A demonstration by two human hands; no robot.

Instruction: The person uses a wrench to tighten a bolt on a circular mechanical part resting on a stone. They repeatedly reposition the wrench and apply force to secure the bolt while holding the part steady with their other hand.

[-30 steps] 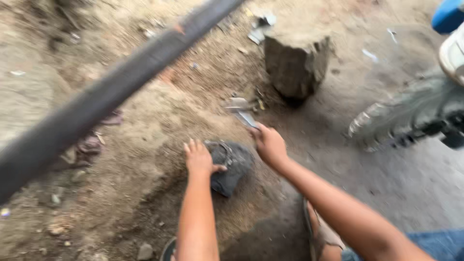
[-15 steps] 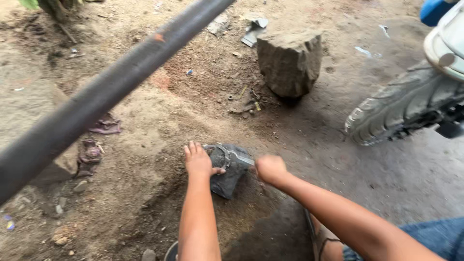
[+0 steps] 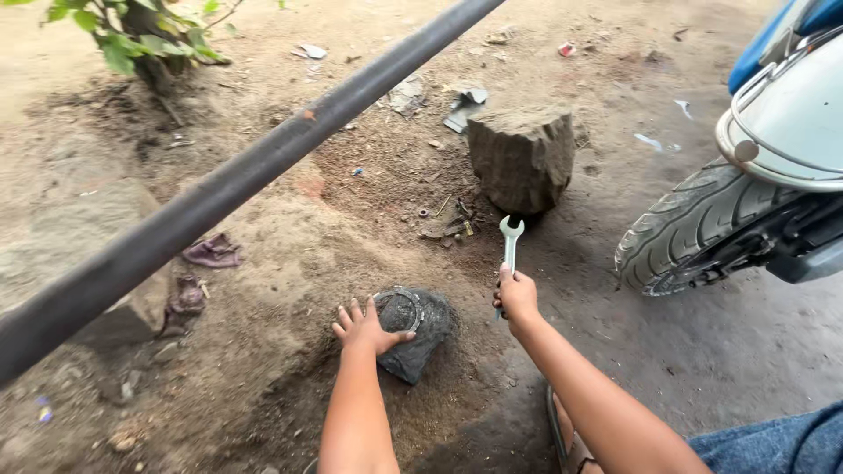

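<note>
We've got the right hand (image 3: 516, 297) with a tight grip on the wrench (image 3: 509, 243), standing upright, open jaw pointing away; left hand (image 3: 364, 326) flat on the dark rock (image 3: 420, 338).

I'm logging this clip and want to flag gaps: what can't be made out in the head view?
- Wrench handle: hidden inside the right hand; only the open-jaw end shows.
- Dark stone: near side covered by the left hand; the ring-shaped part on top is too small to identify.
- Scooter: cut off by the right edge.
- Ground behind the dark pipe: blocked.
</note>
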